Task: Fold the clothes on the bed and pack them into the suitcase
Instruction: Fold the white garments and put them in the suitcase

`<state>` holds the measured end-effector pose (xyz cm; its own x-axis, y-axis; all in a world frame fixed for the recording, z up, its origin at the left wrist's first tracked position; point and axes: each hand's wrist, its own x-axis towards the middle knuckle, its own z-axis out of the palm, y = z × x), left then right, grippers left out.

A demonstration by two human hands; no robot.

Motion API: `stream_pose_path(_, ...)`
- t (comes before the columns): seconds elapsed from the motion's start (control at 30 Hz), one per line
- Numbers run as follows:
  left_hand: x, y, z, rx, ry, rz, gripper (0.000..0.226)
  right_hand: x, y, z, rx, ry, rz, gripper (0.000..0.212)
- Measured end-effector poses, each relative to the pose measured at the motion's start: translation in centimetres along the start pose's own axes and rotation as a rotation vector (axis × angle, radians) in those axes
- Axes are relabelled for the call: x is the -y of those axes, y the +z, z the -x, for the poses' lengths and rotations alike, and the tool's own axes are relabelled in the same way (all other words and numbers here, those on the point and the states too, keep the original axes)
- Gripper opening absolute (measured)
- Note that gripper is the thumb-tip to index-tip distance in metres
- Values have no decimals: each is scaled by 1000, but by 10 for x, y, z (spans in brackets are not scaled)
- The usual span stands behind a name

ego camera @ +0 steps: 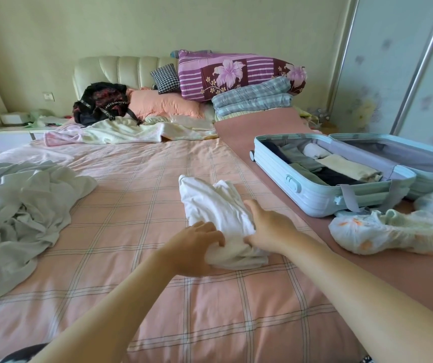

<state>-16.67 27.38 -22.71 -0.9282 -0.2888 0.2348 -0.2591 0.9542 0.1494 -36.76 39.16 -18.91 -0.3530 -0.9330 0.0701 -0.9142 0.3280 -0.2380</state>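
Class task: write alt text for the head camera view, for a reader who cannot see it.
A left hand and a right hand grip a bunched white cloth garment on a pink checked bedsheet. To the right lies an open pale blue hard-shell suitcase holding folded clothes.

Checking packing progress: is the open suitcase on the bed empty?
No, the suitcase holds several folded clothes, among them a cream piece and dark ones.
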Motion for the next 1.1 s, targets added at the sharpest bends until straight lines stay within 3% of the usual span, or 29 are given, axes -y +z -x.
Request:
stream_pose_path(0.13, -11, -5, 4, 25, -78, 4, 33, 7, 6, 11, 22, -285, 113, 54)
stream_pose_path(0.23, -17, -22, 5, 157, -221, 58, 19, 18, 5, 18, 134, -317, 202, 31)
stream_pose_path(0.3, -19, -38, 7, 338, -270, 58, 14, 26, 2, 21, 239, -305, 158, 15)
stream_pose_path(0.43, -20, -57, 6, 731, -307, 136, 26, 35, -3, 17, 525, -239, -76, 12)
stream_pose_path(0.5, -17, -59, 5, 764, -366, 259, 28, 36, -2, 10, 536, -157, -312, 26)
stream_pose_path(0.57, -12, -57, -1, 632, -406, 434, 26, 36, -1, -7, 319, -46, -446, 33)
stream_pose_path(0.67, 3, -49, -16, 218, -439, 402, 18, 34, -1, -36, -93, 47, -256, 36)
stream_pose_path(0.77, 19, -35, -32, -201, -472, 219, 16, 34, 4, -63, -177, 136, -206, 36)
stream_pose_path(0.83, 33, -22, -42, -364, -452, 168, 22, 35, 12, -79, -154, 177, -159, 29)
stream_pose_path(1.0, 48, 0, -51, -406, -449, 112, 41, 40, 26, -111, -186, 260, -231, 26)
stream_pose_path(1.1, 50, 5, -48, -290, -403, 108, 68, 31, 24, -122, -375, 318, -283, 29)
